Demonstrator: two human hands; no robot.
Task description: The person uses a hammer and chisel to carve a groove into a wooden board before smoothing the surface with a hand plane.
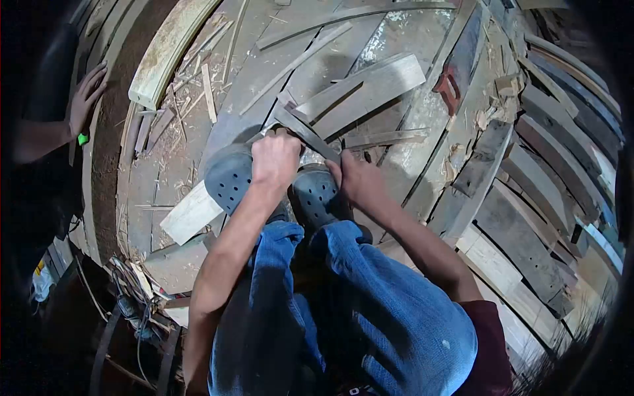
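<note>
My right hand point(360, 177) is closed around the near end of a dark, flat, narrow strip point(307, 134), which slants up and left in front of my shoes. Whether the strip is wood or metal I cannot tell. My left hand point(276, 158) makes a fist just left of the strip, above the toe of the left clog point(229, 178); what it grips is hidden beneath the fingers. The right clog point(318, 195) stands between my hands. Beyond the strip lies a pale wooden board point(376, 92) with a thinner piece along its side.
A handsaw with a red handle point(449, 89) lies at the upper right. Curved boards point(528, 244) are stacked along the right. A thick pale beam point(168, 56) stands upper left among shavings. Another person's hand point(86, 99) rests at the left edge. A pale block point(191, 214) pokes out by the left clog.
</note>
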